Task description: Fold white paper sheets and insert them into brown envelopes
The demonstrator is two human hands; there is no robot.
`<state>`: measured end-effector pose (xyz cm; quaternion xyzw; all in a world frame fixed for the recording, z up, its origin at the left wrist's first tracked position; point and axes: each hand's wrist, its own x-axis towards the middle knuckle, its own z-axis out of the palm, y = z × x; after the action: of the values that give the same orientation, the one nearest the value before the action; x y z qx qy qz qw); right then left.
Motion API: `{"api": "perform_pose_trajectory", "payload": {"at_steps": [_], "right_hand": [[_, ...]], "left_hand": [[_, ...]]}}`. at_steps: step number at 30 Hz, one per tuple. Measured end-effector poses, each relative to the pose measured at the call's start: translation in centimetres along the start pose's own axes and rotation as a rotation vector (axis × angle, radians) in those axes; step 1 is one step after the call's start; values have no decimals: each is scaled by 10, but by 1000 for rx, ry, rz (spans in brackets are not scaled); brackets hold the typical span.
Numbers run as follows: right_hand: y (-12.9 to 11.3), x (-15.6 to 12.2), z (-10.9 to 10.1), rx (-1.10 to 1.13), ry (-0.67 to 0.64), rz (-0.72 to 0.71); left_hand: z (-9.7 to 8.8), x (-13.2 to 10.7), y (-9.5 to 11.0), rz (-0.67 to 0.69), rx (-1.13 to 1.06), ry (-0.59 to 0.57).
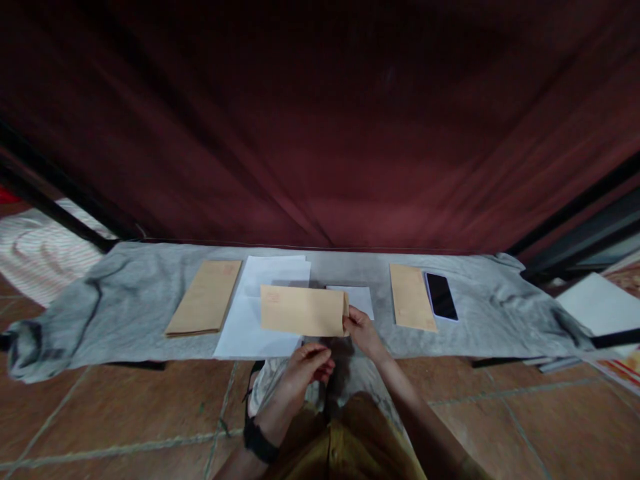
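Observation:
A brown paper envelope [300, 311] with faint red print is held up by its right end in my right hand [361, 328]; the flap end stands slightly folded there. My left hand [311, 365], with a black band on the wrist, hovers just below the envelope, apart from it. Its fingers are curled together and nothing shows in them. Behind the held envelope lie white paper sheets [260, 340] on the left and a smaller white paper stack [361, 300] on the right, both partly covered.
A stack of brown envelopes [206, 297] lies on the left of the grey cloth-covered table [350, 263]. Toward the right, a single brown envelope [412, 297] lies beside a phone [441, 296] with a dark screen. A dark red curtain [320, 167] hangs behind the table.

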<state>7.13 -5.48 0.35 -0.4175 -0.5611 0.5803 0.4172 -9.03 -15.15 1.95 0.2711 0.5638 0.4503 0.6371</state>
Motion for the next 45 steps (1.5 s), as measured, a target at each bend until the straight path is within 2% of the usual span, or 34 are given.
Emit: {"api": "perform_pose_trajectory", "payload": {"at_steps": [1, 4, 5, 8, 11, 15, 21, 32, 41, 43, 45], "right_hand": [[0, -1, -3, -7, 7, -4], [0, -5, -9, -22, 35, -10], [-1, -6, -10, -24, 38, -11], [-4, -11, -10, 0, 20, 0], [-8, -14, -8, 58, 10, 35], [-11, -14, -10, 125, 3, 65], [-2, -11, -15, 141, -17, 79], [17, -9, -11, 52, 27, 135], [30, -10, -15, -68, 125, 134], [26, -13, -19, -130, 194, 84], [17, -19, -24, -192, 336, -10]], "left_hand": [[0, -3, 1, 136, 168, 16], [-6, -3, 16, 639, 710, 160], [-10, 0, 22, 748, 896, 192], [-22, 16, 39, 879, 1355, 221], [-32, 32, 49, 904, 1581, 195], [-35, 42, 58, 968, 1643, 172], [-32, 39, 70, 1055, 1693, 70], [-31, 34, 66, 966, 1740, 129], [-31, 42, 56, 941, 1770, 105], [-31, 44, 55, 941, 1765, 107], [-32, 45, 56, 947, 1754, 109]]}}
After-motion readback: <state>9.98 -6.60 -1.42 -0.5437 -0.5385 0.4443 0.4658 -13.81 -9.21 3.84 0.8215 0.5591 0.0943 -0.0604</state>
